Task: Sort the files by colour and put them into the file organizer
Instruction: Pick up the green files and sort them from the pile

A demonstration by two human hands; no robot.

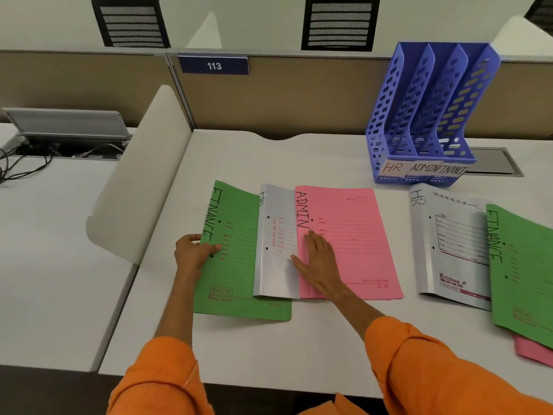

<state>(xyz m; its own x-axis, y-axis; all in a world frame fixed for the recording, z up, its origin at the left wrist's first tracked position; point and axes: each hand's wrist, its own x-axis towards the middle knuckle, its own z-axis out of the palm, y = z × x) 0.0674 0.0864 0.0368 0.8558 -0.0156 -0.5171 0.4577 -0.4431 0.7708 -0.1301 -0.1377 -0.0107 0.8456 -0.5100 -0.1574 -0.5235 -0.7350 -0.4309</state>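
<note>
Centre frame: your left grip (194, 253) pinches the green file (236, 283) edge; your right grip (318, 263) lies flat, fingers spread, on the pink file (359, 241). Upper right: blue organizer (386, 109).

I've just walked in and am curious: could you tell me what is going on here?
A person in orange sleeves is sorting files on a white desk. The left hand grips the edge of a green FINANCE file, while the right hand rests flat on a pink ADMIN file, with a white HR file between them. Some other files lie to the right. The blue organizer, labelled HR, ADMIN and FINANCE, looks empty.
</note>
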